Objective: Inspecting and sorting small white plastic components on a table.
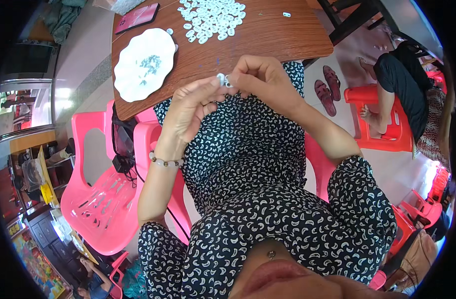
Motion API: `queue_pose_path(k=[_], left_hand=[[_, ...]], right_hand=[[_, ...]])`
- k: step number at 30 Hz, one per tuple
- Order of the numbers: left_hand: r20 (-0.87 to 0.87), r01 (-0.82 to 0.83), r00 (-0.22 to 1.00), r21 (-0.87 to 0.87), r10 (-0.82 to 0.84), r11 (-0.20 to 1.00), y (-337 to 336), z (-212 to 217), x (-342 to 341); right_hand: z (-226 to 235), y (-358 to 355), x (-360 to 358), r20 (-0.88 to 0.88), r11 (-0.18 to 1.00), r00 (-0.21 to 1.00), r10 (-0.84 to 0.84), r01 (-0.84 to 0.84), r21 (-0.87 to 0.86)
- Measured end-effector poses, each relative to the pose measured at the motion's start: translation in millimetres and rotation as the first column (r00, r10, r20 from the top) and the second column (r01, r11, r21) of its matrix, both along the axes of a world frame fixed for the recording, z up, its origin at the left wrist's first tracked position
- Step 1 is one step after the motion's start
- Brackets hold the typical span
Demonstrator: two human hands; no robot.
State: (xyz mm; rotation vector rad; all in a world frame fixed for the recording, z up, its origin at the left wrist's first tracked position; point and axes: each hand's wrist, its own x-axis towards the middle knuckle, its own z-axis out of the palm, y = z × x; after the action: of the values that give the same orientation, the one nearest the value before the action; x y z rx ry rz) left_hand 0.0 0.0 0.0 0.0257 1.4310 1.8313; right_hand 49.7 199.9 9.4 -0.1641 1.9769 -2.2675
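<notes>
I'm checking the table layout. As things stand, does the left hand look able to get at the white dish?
Probably yes. The left hand is at the table edge, and the white dish lies just ahead to its left with nothing between. But its fingers pinch a small white piece with the right hand.

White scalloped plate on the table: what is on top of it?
The white scalloped plate holds a sparse scatter of tiny greenish-grey bits; their kind is too small to tell. Nothing covers them.

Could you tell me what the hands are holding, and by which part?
Both hands pinch a small white piece between their fingertips; the exact part gripped cannot be told.
</notes>
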Motion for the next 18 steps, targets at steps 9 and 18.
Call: queue_pose_path(k=[9, 18], left_hand=[[0.260, -0.211, 0.952, 0.175, 0.162, 0.962, -0.1, 7.3, 5.7], [0.011, -0.151, 0.988, 0.078, 0.151, 0.985, -0.1, 1.3, 5.7]], right_hand=[[-3.2, 0.2, -0.3, -0.105, 0.955, 0.986, -0.133, 0.156, 0.254], [-3.3, -2.1, -1.0, -0.101, 0.992, 0.988, -0.119, 0.123, 0.037]])
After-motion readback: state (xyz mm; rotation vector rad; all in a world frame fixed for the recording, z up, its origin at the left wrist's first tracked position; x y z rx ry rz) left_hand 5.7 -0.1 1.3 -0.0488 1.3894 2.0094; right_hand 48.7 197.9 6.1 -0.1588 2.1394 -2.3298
